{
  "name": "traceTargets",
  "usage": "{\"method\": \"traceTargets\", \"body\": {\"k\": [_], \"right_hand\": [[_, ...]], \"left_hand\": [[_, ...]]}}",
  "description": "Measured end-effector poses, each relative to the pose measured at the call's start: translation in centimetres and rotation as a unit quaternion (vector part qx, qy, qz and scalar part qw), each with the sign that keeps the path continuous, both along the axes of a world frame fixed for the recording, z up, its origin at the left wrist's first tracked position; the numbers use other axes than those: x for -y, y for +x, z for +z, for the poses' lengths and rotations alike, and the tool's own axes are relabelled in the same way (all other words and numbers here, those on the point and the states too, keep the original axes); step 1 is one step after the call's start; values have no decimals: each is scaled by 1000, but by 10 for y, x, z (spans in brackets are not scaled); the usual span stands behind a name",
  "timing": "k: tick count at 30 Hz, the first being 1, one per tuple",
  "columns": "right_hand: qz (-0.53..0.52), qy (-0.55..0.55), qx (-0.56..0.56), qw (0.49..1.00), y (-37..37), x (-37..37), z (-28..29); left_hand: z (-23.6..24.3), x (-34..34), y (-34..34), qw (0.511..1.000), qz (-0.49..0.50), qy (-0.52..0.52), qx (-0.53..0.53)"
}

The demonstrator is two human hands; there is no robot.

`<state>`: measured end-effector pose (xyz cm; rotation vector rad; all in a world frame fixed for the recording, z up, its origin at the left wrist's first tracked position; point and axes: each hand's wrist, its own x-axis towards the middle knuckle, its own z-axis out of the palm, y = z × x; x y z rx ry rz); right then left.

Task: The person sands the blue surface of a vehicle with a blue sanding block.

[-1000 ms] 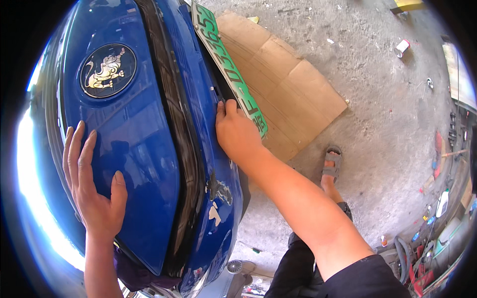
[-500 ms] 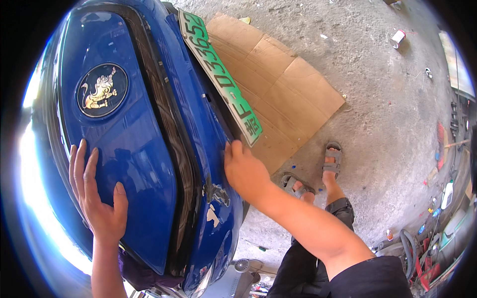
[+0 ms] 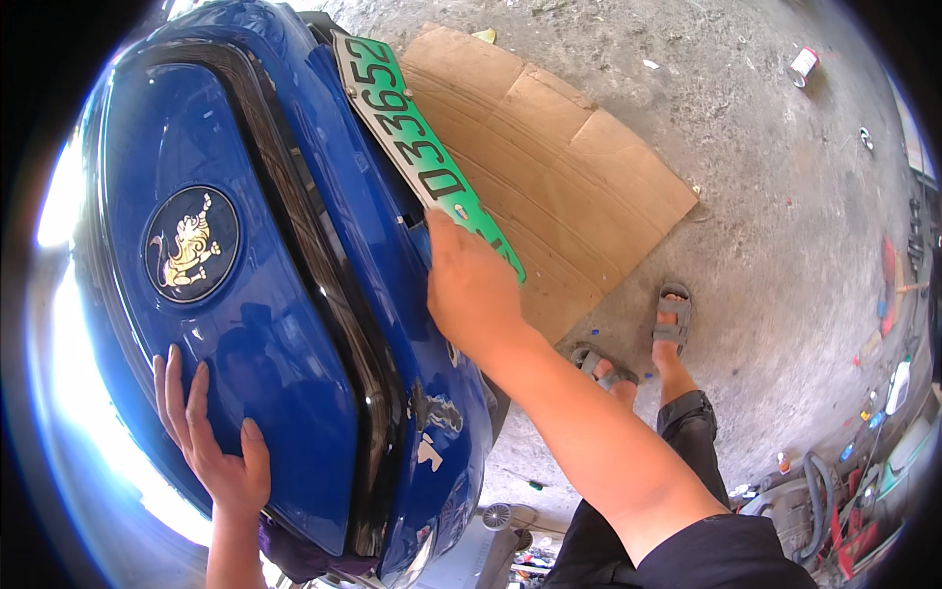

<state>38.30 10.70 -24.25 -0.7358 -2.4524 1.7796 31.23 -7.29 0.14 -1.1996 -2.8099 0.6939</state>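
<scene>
The blue body of a car (image 3: 265,373) fills the left side, with a round black badge (image 3: 191,243) bearing a golden animal figure. Spread on the smooth panel below the badge is my left hand (image 3: 218,447), thumb apart from its fingers. My right hand (image 3: 476,285) is closed at the edge of the green licence plate (image 3: 437,167), by the gap between plate and bumper. The hand covers part of the plate, and whatever its fingers hold is hidden. A dark glossy trim strip (image 3: 314,255) runs between my two hands.
A flattened cardboard sheet (image 3: 589,187) lies on the concrete floor (image 3: 746,196) beside the bumper. Scuffed, peeled paint (image 3: 437,412) marks the bumper. My sandalled feet (image 3: 672,319) stand near the cardboard. A can (image 3: 803,67) lies far right; a grey hose (image 3: 816,501) and clutter sit lower right.
My right hand has moved up along the gap, toward the middle of the plate, and covers more of it. The view has shifted; my left hand stays spread on the panel.
</scene>
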Motion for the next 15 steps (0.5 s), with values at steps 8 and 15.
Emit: {"method": "traceTargets", "body": {"k": [8,15], "right_hand": [[52,99,-49,992,-27,14,-16],[75,255,-76,961,-18,22,-22]], "left_hand": [[-1,3,-1,1000,16,15,-1],[2,2,-2,999,34,23,19]]}}
